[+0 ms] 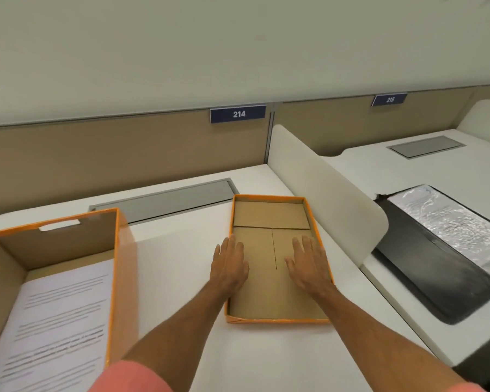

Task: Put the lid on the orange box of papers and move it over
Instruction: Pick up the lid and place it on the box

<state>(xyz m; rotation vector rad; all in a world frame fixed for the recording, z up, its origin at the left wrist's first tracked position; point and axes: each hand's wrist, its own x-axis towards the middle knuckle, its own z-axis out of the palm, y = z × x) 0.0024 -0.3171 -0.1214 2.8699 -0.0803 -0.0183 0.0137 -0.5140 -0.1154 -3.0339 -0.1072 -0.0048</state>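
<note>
White desk (181, 244) carries the open orange box (119, 278) of papers (60, 321) at left and its upturned lid (269, 319) at centre, well apart; neighbouring desk (408, 171) past the divider (323, 188) holds a black folder (436, 267).

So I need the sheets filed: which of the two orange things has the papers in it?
The deep box at the left; the shallow lid under both hands is bare cardboard inside.

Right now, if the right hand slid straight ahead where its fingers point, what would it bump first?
Probably the far wall of the lid. The right hand lies flat inside it, fingers toward that wall, with bare cardboard between.
</note>
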